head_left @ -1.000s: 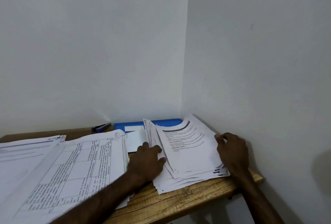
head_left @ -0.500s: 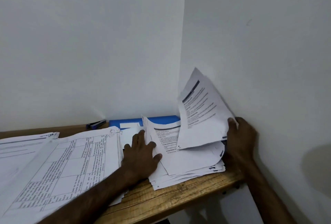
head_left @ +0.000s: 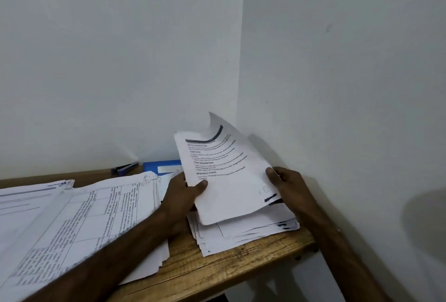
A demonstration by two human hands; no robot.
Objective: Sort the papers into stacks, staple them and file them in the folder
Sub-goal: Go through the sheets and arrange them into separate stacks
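A printed sheet [head_left: 229,176] with a black header bar is lifted off the right-hand paper pile [head_left: 243,234], its top corner curling. My left hand [head_left: 185,193] pinches its left edge, thumb on the front. My right hand [head_left: 284,185] grips its right edge near the wall. Behind the pile lies a blue folder [head_left: 161,165] with a white label. A dark blue stapler [head_left: 124,168] rests at the back by the wall. A stack of table-printed pages [head_left: 79,224] covers the left of the table.
The wooden table [head_left: 217,275] sits in a white corner; the right wall runs close beside my right hand. Another stack of papers [head_left: 29,195] lies at the far left. The table's front edge is just below the right pile.
The top sheet has been lifted off the right pile by my right hand. My left hand left the pile and took the sheet's left edge, so both hands hold it now.
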